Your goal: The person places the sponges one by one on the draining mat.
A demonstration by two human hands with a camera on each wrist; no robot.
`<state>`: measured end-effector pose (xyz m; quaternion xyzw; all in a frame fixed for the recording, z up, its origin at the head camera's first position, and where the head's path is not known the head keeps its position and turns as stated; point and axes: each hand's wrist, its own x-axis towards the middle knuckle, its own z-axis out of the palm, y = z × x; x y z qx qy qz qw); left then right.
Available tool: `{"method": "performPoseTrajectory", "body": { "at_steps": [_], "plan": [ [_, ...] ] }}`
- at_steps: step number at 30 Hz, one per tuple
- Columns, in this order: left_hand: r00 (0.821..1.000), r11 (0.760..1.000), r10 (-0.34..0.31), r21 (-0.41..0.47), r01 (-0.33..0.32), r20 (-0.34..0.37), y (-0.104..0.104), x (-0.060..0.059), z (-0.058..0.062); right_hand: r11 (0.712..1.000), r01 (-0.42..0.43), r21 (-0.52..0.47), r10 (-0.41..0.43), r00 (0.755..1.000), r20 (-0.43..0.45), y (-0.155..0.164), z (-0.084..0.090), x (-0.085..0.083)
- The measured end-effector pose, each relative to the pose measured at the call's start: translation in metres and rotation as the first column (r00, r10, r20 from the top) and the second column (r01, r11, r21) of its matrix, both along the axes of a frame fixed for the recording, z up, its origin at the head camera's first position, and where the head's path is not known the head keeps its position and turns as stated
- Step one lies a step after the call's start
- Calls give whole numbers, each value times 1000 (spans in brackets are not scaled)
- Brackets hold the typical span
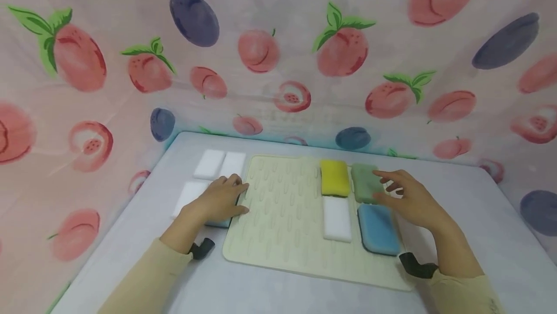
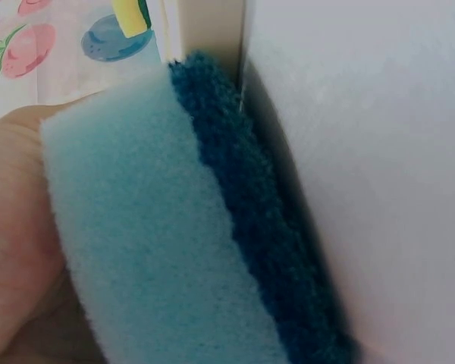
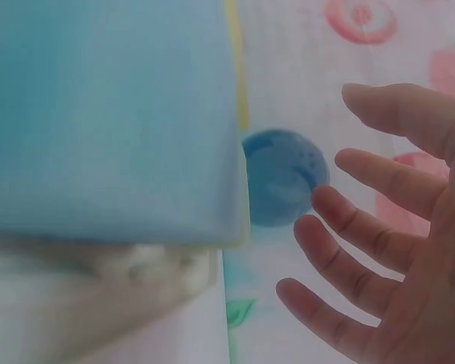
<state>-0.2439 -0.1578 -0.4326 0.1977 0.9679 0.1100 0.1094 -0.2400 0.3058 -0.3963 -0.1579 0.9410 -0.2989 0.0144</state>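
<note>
My left hand (image 1: 221, 199) lies over a blue sponge (image 1: 218, 223) beside the left edge of a cream ribbed mat (image 1: 278, 251). Thumb and index finger stand apart at that edge. In the left wrist view, this light blue sponge (image 2: 152, 220) has a dark scouring side against the tabletop, with the palm above it. Above the mat's right side, my right hand (image 1: 411, 198) holds nothing, its fingers (image 3: 356, 273) spread. Nearest to it are a green sponge (image 1: 365, 183) and a blue sponge (image 1: 378, 229). To their left lie a yellow sponge (image 1: 335, 178) and a white sponge (image 1: 337, 218).
Several white sponges lie left of the mat, one at the back (image 1: 210, 164) and one (image 1: 189, 193) partly behind my left hand. A fruit-printed cloth (image 1: 261, 91) hangs behind and to the left of the white tabletop (image 1: 278, 297).
</note>
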Motion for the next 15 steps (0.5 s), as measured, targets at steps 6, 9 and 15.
{"method": "performPoseTrajectory", "body": {
  "at_steps": [6,9,15],
  "plan": [
    [1000,1000,11,-12,-11,15,2,-1,-1,998,63,31,-64,997,38,11,-3,0],
    [1000,1000,19,-10,-19,21,2,0,-1,996,80,46,-83,995,61,17,-6,-2],
    [1000,1000,16,10,-16,11,2,1,1,996,79,35,-81,995,62,29,-9,-5]
  ]
}}
